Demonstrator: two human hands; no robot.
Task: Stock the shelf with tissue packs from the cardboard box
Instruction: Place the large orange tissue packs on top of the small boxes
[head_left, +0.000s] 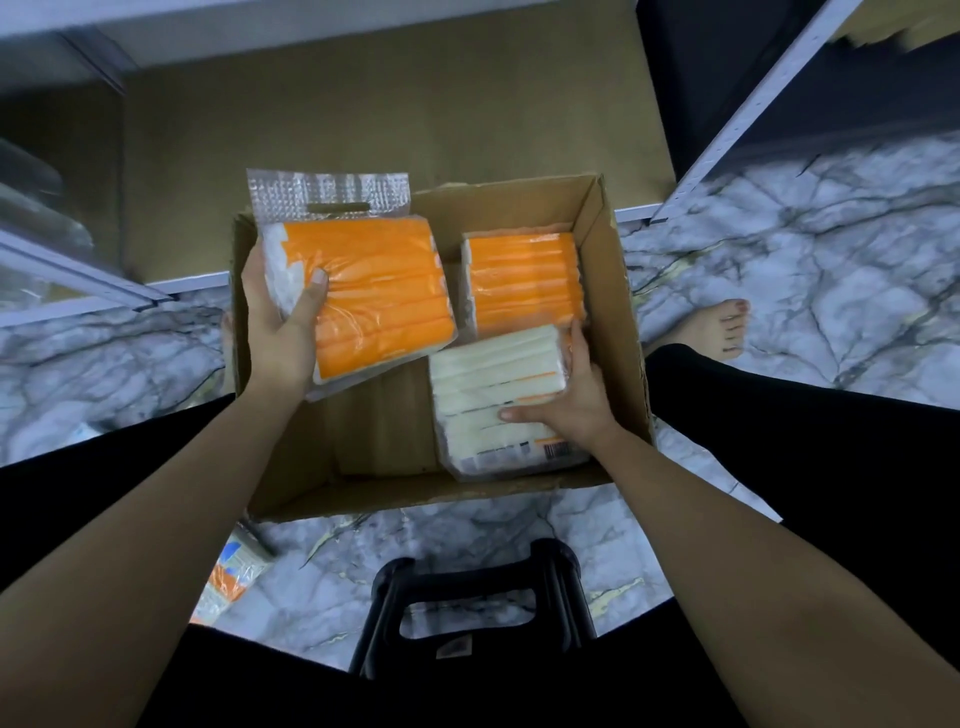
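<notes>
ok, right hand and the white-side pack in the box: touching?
Touching. The head view shows the right hand laid over the white-side pack inside the cardboard box, thumb pressed on its top face, fingers wrapped around its right edge.

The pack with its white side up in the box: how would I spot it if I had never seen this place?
Look into the open cardboard box on the marbled floor. Two packs lie along its right wall; the white-side-up pack is the nearer one, under the right hand. Its neighbour behind it and the one in the left hand show orange faces; only this one shows white and a barcode.
</notes>
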